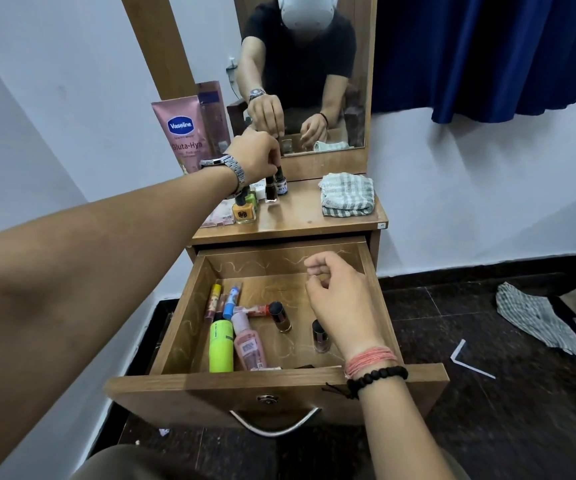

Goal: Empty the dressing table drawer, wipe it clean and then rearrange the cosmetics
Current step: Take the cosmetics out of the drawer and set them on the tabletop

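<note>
The wooden drawer (210,382) is pulled out below the dressing table top (300,216). Inside it lie a lime-green bottle (221,346), a pink sanitizer bottle (249,342), a blue tube (231,301), a yellow-capped tube (214,296) and two dark nail polish bottles (281,317) (320,337). My left hand (257,157) reaches over the table top and pinches the caps of a dark bottle (272,192) and a small Nivea bottle (282,187) standing there. My right hand (342,303) hovers over the drawer's right side, fingers loosely curled, holding nothing.
A yellow nail polish (245,211), a green one (252,197) and a Vaseline tube (184,133) stand on the table's left. A folded checked cloth (347,195) lies at its right. The mirror (314,81) rises behind. Another cloth (536,318) lies on the dark floor.
</note>
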`<action>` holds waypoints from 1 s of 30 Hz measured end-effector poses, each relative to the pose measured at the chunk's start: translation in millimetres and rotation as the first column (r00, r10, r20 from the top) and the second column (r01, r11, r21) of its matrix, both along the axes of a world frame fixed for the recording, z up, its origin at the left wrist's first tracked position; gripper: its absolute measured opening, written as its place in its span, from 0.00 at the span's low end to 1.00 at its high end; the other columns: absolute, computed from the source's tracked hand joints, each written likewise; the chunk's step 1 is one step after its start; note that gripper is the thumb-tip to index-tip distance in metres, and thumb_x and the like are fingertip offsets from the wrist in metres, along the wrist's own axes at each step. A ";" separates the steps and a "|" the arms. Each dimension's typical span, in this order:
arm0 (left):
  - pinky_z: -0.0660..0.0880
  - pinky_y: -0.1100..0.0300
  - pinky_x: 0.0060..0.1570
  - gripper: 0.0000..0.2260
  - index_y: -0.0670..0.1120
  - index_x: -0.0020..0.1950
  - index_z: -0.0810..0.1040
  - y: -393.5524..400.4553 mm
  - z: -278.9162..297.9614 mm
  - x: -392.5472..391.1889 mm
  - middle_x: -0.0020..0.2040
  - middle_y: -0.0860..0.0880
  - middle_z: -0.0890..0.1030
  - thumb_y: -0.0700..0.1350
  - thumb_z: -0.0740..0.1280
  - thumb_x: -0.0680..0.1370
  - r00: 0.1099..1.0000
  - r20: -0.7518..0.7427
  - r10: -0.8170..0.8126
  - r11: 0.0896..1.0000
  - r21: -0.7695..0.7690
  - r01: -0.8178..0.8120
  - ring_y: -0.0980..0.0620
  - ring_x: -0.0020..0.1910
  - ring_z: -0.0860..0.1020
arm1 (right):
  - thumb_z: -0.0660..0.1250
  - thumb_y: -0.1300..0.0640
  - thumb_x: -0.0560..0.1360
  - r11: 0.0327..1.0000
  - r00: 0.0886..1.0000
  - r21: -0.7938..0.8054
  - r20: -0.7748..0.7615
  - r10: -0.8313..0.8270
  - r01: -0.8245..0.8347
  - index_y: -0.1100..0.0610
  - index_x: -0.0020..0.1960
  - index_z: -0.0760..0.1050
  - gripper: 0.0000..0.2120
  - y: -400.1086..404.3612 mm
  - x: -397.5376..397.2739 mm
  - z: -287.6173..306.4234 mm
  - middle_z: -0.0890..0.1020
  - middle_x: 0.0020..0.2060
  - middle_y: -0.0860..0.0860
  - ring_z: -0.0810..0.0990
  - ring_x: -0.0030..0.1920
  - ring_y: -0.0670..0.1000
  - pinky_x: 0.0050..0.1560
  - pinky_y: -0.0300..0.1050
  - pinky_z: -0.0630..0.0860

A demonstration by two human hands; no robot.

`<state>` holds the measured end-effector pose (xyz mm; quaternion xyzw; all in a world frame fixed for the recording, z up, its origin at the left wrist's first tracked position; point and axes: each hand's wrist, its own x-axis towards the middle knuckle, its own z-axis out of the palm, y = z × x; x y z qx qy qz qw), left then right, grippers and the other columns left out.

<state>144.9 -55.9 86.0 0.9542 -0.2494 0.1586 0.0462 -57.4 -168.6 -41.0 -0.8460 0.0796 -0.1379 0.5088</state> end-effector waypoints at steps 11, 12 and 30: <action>0.73 0.55 0.45 0.05 0.43 0.46 0.82 -2.0 -4.7 8.4 0.48 0.43 0.82 0.39 0.67 0.74 0.998 0.014 0.060 0.998 0.026 -0.060 0.45 0.50 0.78 | 0.62 0.59 0.76 1.000 1.000 -0.010 -0.010 -0.004 0.004 0.47 0.54 0.76 0.10 0.9 -0.7 0.4 0.80 0.48 0.42 0.79 0.48 0.44 0.50 0.46 0.79; 0.73 0.54 0.45 0.04 0.43 0.46 0.82 -1.5 -5.2 8.4 0.48 0.43 0.82 0.39 0.67 0.74 0.998 0.009 0.065 0.997 0.032 -0.065 0.45 0.50 0.78 | 0.62 0.59 0.76 1.000 1.000 -0.009 -0.012 -0.002 0.002 0.47 0.54 0.76 0.10 0.7 -0.8 0.7 0.80 0.49 0.42 0.79 0.48 0.44 0.49 0.46 0.79; 0.76 0.52 0.50 0.07 0.47 0.53 0.79 7.4 6.9 -22.7 0.53 0.48 0.80 0.44 0.67 0.76 0.992 0.128 -0.007 0.999 -0.033 0.012 0.48 0.51 0.77 | 0.61 0.61 0.76 0.999 1.000 -0.034 -0.019 0.001 -0.001 0.46 0.52 0.76 0.12 -0.2 0.3 -2.6 0.80 0.49 0.42 0.79 0.45 0.46 0.45 0.46 0.78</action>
